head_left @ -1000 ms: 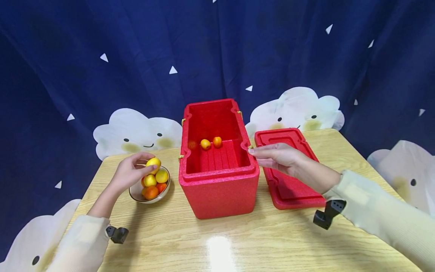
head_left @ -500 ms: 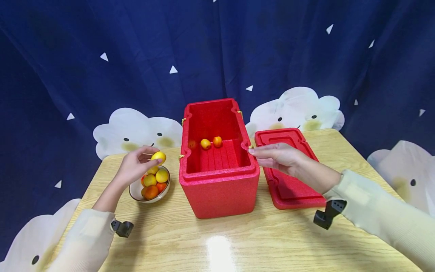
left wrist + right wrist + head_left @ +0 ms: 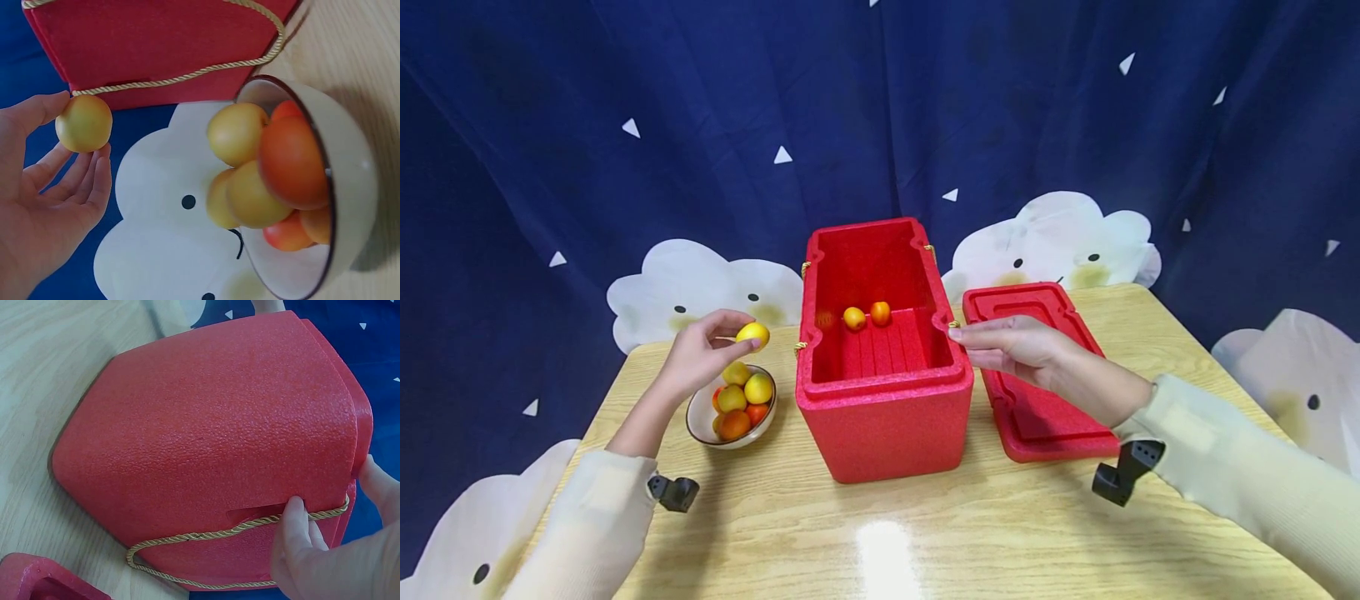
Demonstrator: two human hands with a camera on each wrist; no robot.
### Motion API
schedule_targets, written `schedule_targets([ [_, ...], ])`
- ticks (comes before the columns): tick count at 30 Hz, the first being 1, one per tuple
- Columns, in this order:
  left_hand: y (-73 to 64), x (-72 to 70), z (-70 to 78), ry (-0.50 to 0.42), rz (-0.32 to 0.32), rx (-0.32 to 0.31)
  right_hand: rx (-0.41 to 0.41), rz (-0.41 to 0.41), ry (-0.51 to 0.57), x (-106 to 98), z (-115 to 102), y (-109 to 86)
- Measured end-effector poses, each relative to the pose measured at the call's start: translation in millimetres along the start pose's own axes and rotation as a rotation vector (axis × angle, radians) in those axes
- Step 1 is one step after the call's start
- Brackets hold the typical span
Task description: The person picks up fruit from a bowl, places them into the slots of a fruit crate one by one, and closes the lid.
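Observation:
My left hand pinches a small round yellow fruit between thumb and fingertips, above the fruit bowl. Below it stands a white bowl with a brown rim, holding several yellow and orange-red fruits. A red foam box stands without its lid in the middle of the table, with two orange fruits on its ribbed floor. My right hand grips the box's right wall, thumb at the rim and fingers on the outer side by a gold cord.
The red lid lies on the wooden table to the right of the box, under my right forearm. Behind the table hangs a dark blue curtain with white clouds and triangles.
My left hand has lifted the yellow fruit up off the bowl's pile and carried it slightly to the right. My right hand stays on the box wall.

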State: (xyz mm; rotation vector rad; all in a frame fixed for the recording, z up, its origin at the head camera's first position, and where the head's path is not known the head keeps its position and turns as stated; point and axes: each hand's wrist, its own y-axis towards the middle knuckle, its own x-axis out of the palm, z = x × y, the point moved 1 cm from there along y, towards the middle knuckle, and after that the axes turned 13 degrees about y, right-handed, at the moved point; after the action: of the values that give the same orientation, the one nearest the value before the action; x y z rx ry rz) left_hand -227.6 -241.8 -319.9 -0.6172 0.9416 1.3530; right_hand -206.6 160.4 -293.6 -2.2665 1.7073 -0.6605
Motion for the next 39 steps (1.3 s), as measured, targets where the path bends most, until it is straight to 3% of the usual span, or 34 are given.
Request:
schedule_targets([
  [32, 40.9, -39.2, 65.1, 0.005, 0.026, 0.048, 0.003, -0.015, 0.005, -1.7, 1.0, 2.5],
  [39, 49.8, -50.2, 85.5, 0.016, 0.029, 0.094, 0.007, -0.018, -0.011, -1.5, -0.1, 2.0],
])
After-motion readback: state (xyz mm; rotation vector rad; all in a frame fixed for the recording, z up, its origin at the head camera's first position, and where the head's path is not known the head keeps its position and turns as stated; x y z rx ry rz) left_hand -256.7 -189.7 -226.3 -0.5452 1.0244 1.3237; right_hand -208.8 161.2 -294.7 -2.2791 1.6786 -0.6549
